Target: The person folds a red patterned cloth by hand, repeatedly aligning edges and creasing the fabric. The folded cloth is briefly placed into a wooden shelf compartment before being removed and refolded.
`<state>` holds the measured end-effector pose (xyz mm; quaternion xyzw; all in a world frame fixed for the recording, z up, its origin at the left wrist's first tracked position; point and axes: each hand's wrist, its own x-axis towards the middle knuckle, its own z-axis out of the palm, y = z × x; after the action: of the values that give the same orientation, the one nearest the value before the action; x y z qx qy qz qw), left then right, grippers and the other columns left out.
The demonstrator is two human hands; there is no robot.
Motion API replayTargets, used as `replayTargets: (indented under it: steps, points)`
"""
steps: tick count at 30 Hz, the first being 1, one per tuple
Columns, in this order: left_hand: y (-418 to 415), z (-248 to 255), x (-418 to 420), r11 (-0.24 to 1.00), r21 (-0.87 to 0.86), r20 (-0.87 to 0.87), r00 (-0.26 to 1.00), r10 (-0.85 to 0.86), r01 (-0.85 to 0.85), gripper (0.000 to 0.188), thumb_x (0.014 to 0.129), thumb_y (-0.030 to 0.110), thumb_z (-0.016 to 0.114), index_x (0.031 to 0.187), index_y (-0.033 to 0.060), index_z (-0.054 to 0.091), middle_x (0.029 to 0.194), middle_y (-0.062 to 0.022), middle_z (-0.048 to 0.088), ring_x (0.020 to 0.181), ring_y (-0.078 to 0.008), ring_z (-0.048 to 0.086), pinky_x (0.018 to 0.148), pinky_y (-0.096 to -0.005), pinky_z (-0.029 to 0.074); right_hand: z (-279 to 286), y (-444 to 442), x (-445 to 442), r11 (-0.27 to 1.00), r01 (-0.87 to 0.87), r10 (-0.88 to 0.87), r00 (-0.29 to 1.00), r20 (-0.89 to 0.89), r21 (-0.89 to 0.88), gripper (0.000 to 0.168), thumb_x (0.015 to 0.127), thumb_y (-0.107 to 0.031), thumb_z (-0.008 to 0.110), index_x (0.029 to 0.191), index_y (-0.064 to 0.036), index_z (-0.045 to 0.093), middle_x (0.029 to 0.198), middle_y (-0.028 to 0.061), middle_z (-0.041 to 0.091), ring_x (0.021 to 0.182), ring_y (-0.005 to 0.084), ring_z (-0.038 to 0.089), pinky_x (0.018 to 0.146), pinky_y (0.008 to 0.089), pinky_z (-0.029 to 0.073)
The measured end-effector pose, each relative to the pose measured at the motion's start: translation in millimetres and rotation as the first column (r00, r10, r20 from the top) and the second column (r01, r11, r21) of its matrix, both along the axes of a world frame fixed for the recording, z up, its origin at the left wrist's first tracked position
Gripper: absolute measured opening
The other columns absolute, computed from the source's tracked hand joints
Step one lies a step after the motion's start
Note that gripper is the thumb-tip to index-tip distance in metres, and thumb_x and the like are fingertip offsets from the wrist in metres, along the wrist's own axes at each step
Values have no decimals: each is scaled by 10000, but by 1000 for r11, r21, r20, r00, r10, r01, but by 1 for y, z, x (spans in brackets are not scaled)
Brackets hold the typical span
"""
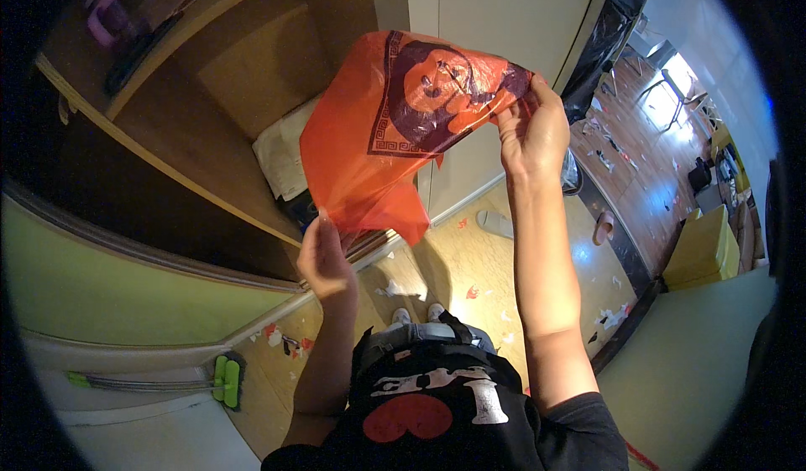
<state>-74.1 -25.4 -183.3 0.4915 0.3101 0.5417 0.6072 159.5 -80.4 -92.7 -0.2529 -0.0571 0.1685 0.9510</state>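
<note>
A red plastic bag [352, 137] printed with a dark panda and a key-pattern border is stretched between my two hands. My left hand [326, 260] pinches its lower left edge. At the upper right, my right hand [535, 128] grips a bunched corner, with some fingers hidden behind the plastic. The bag hangs before an open wooden cabinet [252, 49]. Inside the cabinet, partly behind the bag, lies a folded whitish cloth or bag [280, 153] with a dark object [297, 209] below it.
Scraps of torn paper or plastic [397, 288] litter the floor. A grey slipper [495, 224] and a pink slipper [603, 227] lie to the right. Green-headed brooms [228, 381] rest at lower left. A yellow box-like piece [702, 250] stands in the room beyond.
</note>
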Motion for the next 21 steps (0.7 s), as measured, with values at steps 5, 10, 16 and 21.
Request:
replayTargets:
  steps: [5,10,16,21]
  points:
    - [11,-28,4,995,-43,46,995,-88,90,272,916,221,465,1004,-27,530,892,-88,579,787,-139,577,723,-274,505,13,-8,-2,999,50,-50,999,12,15,141,868,-45,447,973,46,425,906,135,517,786,217,560,690,358,536]
    - [-6,-18,25,937,-273,280,950,-137,216,298,909,287,464,1035,19,484,979,-72,538,918,-172,542,812,-322,477,14,-9,0,997,77,-77,997,17,13,122,863,-43,460,952,40,443,871,118,530,758,180,555,647,294,511]
    - [-35,-22,34,897,-319,239,941,-238,307,202,884,215,519,1033,82,493,1030,-46,523,946,-172,522,851,-337,464,8,-4,9,992,123,-124,992,1,36,93,857,-40,468,921,25,450,850,105,538,719,162,554,618,255,498]
    - [-35,-26,38,976,-156,40,988,-147,152,271,887,179,514,1128,66,461,975,-44,536,904,-148,530,819,-298,469,-1,-8,22,997,77,-79,993,88,27,83,857,-47,471,910,13,448,849,99,541,717,165,561,590,243,498]
